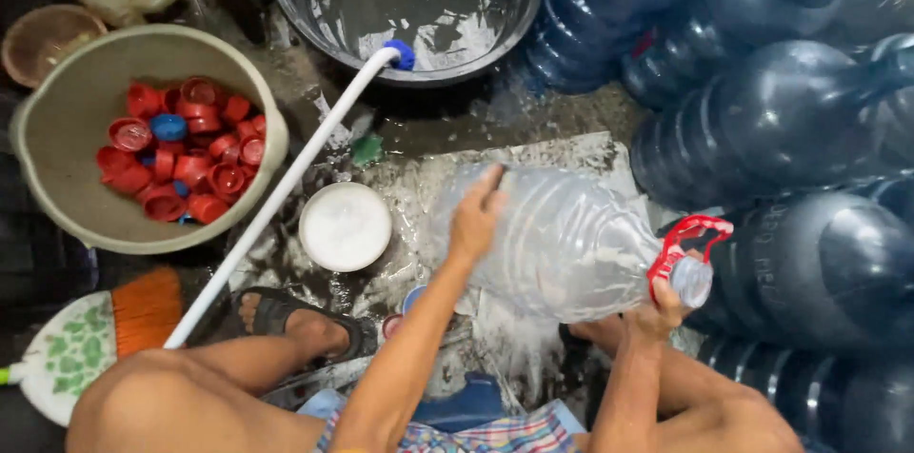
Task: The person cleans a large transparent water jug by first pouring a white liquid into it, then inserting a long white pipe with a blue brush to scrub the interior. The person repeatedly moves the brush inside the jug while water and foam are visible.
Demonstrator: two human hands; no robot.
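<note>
A large clear plastic water bottle [571,239] lies on its side over the wet floor, its neck pointing right. My left hand [476,215] presses flat on the bottle's base end. My right hand [657,315] grips the red carry handle [685,244] at the bottle's neck. Suds or water run down beneath the bottle.
A beige basin [57,129] with several red and blue caps stands at the left. A white pipe [286,187] leads into a black tub [514,25] of water. A small white bowl [345,226], a brush [95,329] and several dark blue bottles [790,120] surround me.
</note>
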